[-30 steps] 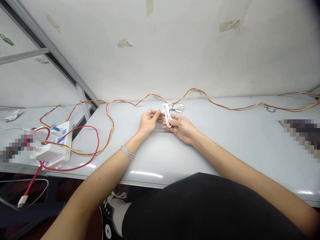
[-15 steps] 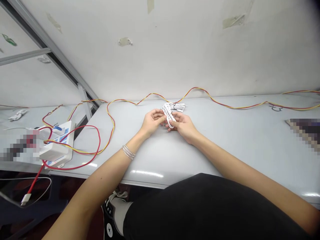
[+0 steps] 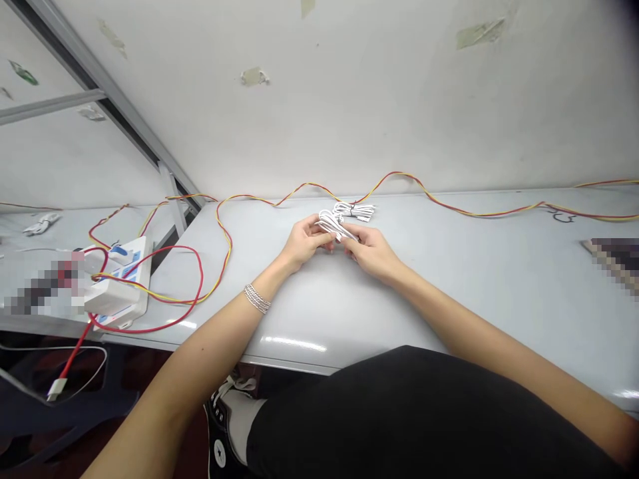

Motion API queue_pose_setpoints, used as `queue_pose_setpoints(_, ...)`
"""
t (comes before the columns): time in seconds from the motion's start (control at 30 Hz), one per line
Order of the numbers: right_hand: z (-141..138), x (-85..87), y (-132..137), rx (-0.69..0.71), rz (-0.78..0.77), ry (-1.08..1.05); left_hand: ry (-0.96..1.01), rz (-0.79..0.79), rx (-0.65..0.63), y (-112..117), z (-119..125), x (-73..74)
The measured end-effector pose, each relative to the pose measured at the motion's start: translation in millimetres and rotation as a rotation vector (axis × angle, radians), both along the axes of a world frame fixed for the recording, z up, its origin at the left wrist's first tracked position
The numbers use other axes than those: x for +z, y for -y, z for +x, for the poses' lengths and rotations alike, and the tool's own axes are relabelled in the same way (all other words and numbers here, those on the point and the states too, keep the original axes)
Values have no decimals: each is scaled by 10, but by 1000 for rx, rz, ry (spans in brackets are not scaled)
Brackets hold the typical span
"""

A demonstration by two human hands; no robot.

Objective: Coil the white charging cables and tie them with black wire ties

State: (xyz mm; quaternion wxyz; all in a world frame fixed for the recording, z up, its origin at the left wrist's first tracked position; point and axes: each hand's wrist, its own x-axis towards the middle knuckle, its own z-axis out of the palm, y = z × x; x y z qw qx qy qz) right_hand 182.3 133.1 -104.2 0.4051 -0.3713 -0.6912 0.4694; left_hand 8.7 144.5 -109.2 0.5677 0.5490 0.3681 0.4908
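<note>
Left hand (image 3: 304, 243), right hand (image 3: 373, 254) nearly closed, pinching looped white cable (image 3: 332, 225). White bundle (image 3: 355, 211) just behind on worktop (image 3: 309, 313), possibly same cable.

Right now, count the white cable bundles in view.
3: a coil held by the left hand and right hand, a tied bundle just behind it, maybe the same cable, and a small one on the far left table.

Obscured items: one blurred object (image 3: 42, 289) at far left and a second blurred object (image 3: 612, 263) at far right, both pixelated past identifying; white cable (image 3: 332, 225), partly hidden by left hand (image 3: 304, 243) and right hand (image 3: 372, 254); red-and-yellow twin wire (image 3: 599, 214) and black sneaker (image 3: 218, 452), cut off by the frame edges.
</note>
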Motion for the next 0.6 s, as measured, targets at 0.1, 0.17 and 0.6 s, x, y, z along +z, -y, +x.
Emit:
queue_pose_setpoints(0.1,7,-8,3,-14,90,33,-3,-13,-3,2,-2,-6)
queue_pose_setpoints(0.17,6,-21,1,-45,103,51,-17,-32,-2,6,1,0)
queue_pose_setpoints(0.6,1,-86,-41,-176,112,79,-56,-31,-53,12,13,17)
